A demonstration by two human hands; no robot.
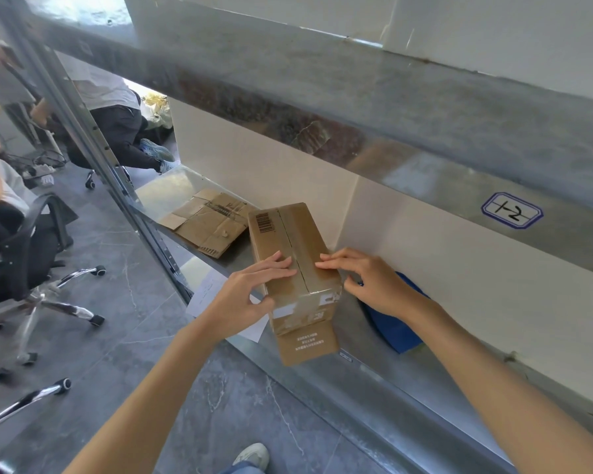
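Box (pixel 290 234) lying lengthwise away from me | I'm pressing left hand (pixel 250 295) and right hand (pixel 370 285) flat, fingers straight, either side of its near seam.

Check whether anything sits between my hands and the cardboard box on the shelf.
Nothing visible does. The left hand and right hand both touch the top of the cardboard box, one on each side of its seam. A blue object lies on the shelf beneath the right wrist, not between.
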